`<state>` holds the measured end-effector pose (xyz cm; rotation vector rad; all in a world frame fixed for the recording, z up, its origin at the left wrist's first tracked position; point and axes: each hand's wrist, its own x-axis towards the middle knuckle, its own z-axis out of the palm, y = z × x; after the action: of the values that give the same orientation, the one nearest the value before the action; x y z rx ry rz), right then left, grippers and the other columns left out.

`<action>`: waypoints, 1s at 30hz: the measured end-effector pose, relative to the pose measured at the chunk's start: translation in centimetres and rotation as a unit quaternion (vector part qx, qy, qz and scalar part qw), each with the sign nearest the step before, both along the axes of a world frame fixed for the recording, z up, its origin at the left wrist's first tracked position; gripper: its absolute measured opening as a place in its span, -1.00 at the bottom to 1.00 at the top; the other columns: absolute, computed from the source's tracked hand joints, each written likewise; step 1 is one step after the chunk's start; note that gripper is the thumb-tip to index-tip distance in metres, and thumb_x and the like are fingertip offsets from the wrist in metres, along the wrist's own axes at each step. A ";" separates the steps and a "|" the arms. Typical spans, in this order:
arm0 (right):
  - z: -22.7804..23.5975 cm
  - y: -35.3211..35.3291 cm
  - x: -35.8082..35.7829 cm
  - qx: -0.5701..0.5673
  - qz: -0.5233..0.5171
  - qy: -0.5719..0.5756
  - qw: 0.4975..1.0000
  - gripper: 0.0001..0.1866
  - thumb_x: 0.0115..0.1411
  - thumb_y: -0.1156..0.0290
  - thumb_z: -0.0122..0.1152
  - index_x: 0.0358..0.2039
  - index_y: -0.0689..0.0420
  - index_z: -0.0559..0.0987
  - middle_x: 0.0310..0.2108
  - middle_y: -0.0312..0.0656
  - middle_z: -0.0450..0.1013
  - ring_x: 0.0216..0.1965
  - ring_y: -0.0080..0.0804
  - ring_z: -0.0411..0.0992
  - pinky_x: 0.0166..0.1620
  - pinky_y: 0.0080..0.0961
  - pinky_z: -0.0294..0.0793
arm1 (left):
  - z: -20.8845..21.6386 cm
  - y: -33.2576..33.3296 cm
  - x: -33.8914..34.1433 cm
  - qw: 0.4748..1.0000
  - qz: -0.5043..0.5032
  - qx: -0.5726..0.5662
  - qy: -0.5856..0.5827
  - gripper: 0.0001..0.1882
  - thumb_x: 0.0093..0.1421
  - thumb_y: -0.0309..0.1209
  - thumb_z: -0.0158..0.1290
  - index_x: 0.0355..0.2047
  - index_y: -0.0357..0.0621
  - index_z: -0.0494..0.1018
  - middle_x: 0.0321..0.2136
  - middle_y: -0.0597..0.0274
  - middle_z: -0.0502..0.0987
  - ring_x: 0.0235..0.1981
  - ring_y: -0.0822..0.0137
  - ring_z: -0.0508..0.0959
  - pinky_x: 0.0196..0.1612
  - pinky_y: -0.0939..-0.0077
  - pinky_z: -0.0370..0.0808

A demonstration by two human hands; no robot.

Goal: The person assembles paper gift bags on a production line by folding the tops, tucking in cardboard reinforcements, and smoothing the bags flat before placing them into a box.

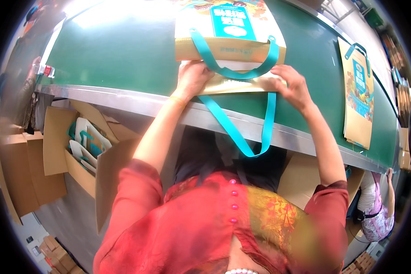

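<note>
Paper gift bag (230, 48) | both hands' grip clamped on its edge: left hand (192, 77), right hand (293, 84) | carton (55, 137) holds flat bags

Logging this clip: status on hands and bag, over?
Left hand and right hand both gripping the paper bag on the green belt. Teal handle dangling. Nothing blocking.

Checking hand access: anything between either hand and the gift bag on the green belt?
Nothing visible. The left hand and right hand both already rest on the near edge of the gift bag. Only the bag's own teal handles loop between the hands and hang over the metal edge.
</note>
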<state>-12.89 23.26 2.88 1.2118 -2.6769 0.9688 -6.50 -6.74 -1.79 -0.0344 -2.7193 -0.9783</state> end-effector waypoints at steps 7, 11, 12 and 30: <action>-5.2 -1.1 3.5 0.249 -0.038 0.111 0.961 -0.44 0.28 0.07 -0.08 0.24 0.00 0.24 0.33 -0.08 -0.01 0.35 -0.01 -0.11 0.35 -0.17 -0.12 | 0.3 -0.1 0.8 0.999 0.033 0.000 -0.024 -0.80 0.02 -0.31 0.12 -0.40 -0.17 0.56 -0.40 0.02 0.53 -0.32 0.04 0.52 -0.20 0.21 0.43; -5.7 -1.2 3.5 0.245 -0.032 0.104 0.963 -0.42 0.24 0.10 -0.03 0.24 0.01 0.23 0.33 -0.02 -0.03 0.36 0.02 -0.18 0.35 -0.16 -0.15 | 0.6 1.7 1.8 0.976 0.025 -0.214 0.010 -0.81 0.02 -0.27 0.10 -0.41 -0.08 0.55 -0.32 0.05 0.53 -0.25 0.10 0.54 -0.18 0.23 0.44; -5.6 -1.0 3.4 0.210 -0.016 0.125 0.969 -0.42 0.19 0.14 0.05 0.21 0.01 0.27 0.27 0.03 0.05 0.31 0.06 -0.07 0.31 -0.12 -0.07 | 0.9 2.6 2.4 0.968 -0.013 -0.251 -0.025 -0.77 0.03 -0.23 0.10 -0.37 -0.07 0.56 -0.24 0.03 0.51 -0.17 0.08 0.50 -0.12 0.22 0.40; -5.5 -6.6 4.0 0.188 0.031 0.143 0.971 -0.43 0.26 0.09 -0.16 0.20 0.12 0.25 0.25 0.07 0.07 0.30 0.12 -0.09 0.32 -0.03 -0.20 | -1.6 5.4 2.9 0.968 -0.109 -0.200 -0.105 -0.13 0.04 0.15 -0.08 0.32 0.12 0.00 0.33 -0.13 -0.10 0.34 -0.25 -0.24 0.18 -0.50 -0.34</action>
<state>-8.92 16.62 -2.57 1.3797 -2.6669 0.2612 -3.62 -1.31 -3.42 -0.3270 -3.1188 -0.4853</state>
